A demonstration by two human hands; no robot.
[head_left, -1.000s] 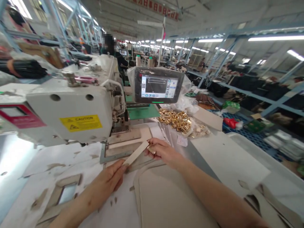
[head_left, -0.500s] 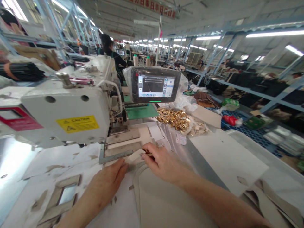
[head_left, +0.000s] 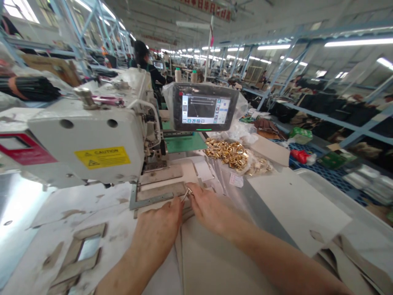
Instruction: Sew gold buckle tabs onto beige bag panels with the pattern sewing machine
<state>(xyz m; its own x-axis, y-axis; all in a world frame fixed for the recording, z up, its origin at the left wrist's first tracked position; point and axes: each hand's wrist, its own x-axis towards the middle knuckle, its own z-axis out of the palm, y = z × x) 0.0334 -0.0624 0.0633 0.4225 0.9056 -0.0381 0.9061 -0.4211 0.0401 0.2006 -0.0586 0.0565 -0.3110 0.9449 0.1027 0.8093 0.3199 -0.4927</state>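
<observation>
My left hand [head_left: 158,227] lies palm down on the table, fingers together, pressing the beige pieces in front of the metal clamp frame [head_left: 144,200] of the sewing machine [head_left: 89,139]. My right hand [head_left: 211,211] is beside it, fingers pinched on a small gold metal fitting [head_left: 186,193] at the frame's right end. A large beige panel [head_left: 211,262] lies under my right forearm.
A touchscreen panel [head_left: 204,108] wrapped in plastic stands behind the machine. A heap of gold metal fittings [head_left: 229,155] in a plastic bag lies to the right. Beige cut pieces [head_left: 299,209] cover the right table. A person [head_left: 144,61] works further back.
The beige strip held up between both hands has been laid down at the clamp frame. My left hand moved right and forward to press on it; my right hand brought the gold fitting to the frame.
</observation>
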